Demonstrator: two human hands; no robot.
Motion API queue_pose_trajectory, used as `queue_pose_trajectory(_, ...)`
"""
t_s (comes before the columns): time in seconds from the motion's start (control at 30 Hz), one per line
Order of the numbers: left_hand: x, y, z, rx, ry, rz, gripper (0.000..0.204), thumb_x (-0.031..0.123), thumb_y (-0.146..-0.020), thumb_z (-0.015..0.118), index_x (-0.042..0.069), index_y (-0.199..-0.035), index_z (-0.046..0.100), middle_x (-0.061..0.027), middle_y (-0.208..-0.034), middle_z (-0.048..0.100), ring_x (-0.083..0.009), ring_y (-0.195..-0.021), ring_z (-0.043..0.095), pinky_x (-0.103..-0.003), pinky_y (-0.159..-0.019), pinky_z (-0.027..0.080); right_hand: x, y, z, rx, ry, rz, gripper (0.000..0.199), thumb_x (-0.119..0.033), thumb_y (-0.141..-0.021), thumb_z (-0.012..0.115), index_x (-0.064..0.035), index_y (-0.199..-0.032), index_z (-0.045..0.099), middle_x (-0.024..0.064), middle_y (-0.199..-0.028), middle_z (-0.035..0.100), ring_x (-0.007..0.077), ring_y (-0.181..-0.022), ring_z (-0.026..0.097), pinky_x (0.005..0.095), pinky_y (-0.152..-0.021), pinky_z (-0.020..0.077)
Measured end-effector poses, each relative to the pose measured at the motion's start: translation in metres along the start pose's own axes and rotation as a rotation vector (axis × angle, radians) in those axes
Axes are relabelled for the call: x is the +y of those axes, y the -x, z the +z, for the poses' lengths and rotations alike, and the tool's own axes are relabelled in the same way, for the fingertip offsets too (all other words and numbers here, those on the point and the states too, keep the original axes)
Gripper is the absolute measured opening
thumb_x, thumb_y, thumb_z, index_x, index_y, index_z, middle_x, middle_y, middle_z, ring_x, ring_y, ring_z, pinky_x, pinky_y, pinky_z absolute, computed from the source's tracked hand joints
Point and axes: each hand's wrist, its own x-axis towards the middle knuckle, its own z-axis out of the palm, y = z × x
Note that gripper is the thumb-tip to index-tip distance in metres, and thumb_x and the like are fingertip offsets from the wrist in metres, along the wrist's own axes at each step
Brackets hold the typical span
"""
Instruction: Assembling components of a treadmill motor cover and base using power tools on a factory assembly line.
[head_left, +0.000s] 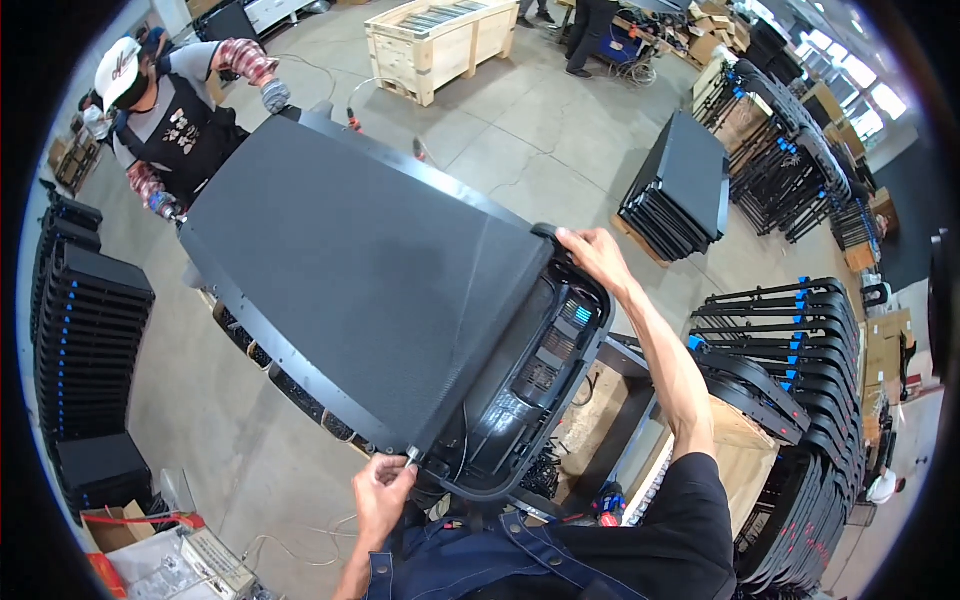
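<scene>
Workshop, grey concrete floor, fisheye rim dark so edges bend and blur. Large flat machine with black textured belt deck and grey metal side rails lies slantwise in front of the person, reaching to a co-worker in white cap and black apron at the far end. Dark rounded pieces below its left rail mostly hidden by the deck.

Left hand: fingertips pressed together, pinching a small silver metal piece at the deck's near left corner; exact shape covered by fingers. Forearm cut off by lower edge. Right hand: fingers bent onto the rounded black rim at the opposite near corner; underside hidden, cannot tell how tightly it grips.

Containers: open black housing at near end holds a vented electronics unit and a glossy black part, 1 thin cable beside. Tan-bottomed open tray, partly covered by the machine, holds loose small black parts, too small to identify. Pale wooden crate in back holds long grey flat pieces, cut off at top. Brown cardboard box lower left, contents unclear. 1 person behind shows legs mainly.
</scene>
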Motion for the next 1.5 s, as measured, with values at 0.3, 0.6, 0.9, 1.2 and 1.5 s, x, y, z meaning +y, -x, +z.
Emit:
queue_pose_trajectory(0.3, -0.020, 0.033, 0.038, 0.085, -0.129, 0.052, 0.014, 0.003, -0.085, 0.079, -0.005, -0.092, 0.070, -0.0087, -0.075, 0.073, -0.0105, -0.067, 0.068, -0.027, -0.063, 0.055, 0.072, 0.027, 0.019, 0.151, -0.215, 0.050, 0.054, -0.053, -0.090, 0.074, -0.0070, -0.063, 0.065, -0.0012, -0.057, 0.056, 0.0088, -0.056, 0.050, 0.0289, -0.053, 0.0367)
queue_pose_trajectory(0.6, -0.009, 0.018, 0.051, 0.061, -0.499, 0.502, 0.014, 0.006, -0.086, 0.079, 0.001, -0.091, 0.067, -0.0148, -0.081, 0.068, -0.0320, -0.069, 0.069, -0.040, -0.060, 0.053, 0.086, 0.018, 0.022, 0.395, -0.208, -0.024, 0.046, -0.044, -0.092, 0.076, -0.0030, -0.072, 0.074, 0.0000, -0.063, 0.062, 0.0091, -0.064, 0.054, 0.0280, -0.062, 0.0425)
queue_pose_trajectory(0.9, -0.010, 0.003, 0.050, -0.075, -0.483, 0.231, 0.026, 0.006, -0.089, 0.077, -0.003, -0.106, 0.059, -0.0171, -0.083, 0.072, -0.0296, -0.072, 0.073, -0.038, -0.064, 0.057, 0.094, 0.019, 0.028, 0.373, -0.170, 0.030, 0.056, -0.055, -0.093, 0.072, -0.0003, -0.079, 0.074, 0.0005, -0.069, 0.064, 0.0094, -0.069, 0.056, 0.0267, -0.066, 0.0441)
queue_pose_trajectory(1.2, 0.004, -0.012, 0.046, -0.070, -1.073, 0.373, 0.023, 0.027, -0.090, 0.079, 0.006, -0.094, 0.072, -0.0127, -0.081, 0.074, -0.0345, -0.072, 0.072, -0.045, -0.063, 0.054, 0.136, 0.145, 0.090, 0.959, -0.526, -0.138, 0.023, -0.023, -0.103, 0.068, 0.0002, -0.102, 0.068, 0.0022, -0.087, 0.067, 0.0089, -0.079, 0.059, 0.0272, -0.072, 0.0497)
queue_pose_trajectory(1.5, 0.008, -0.028, 0.046, -0.235, -1.197, 0.407, 0.026, 0.032, -0.090, 0.078, 0.007, -0.090, 0.071, -0.0159, -0.080, 0.074, -0.0385, -0.074, 0.073, -0.048, -0.065, 0.055, 0.272, 0.349, 0.306, -0.087, 0.258, 0.785, 0.034, -0.029, -0.084, 0.078, -0.0003, -0.100, 0.069, 0.0269, -0.107, 0.072, 0.0459, -0.103, 0.069, 0.0551, -0.088, 0.0565)
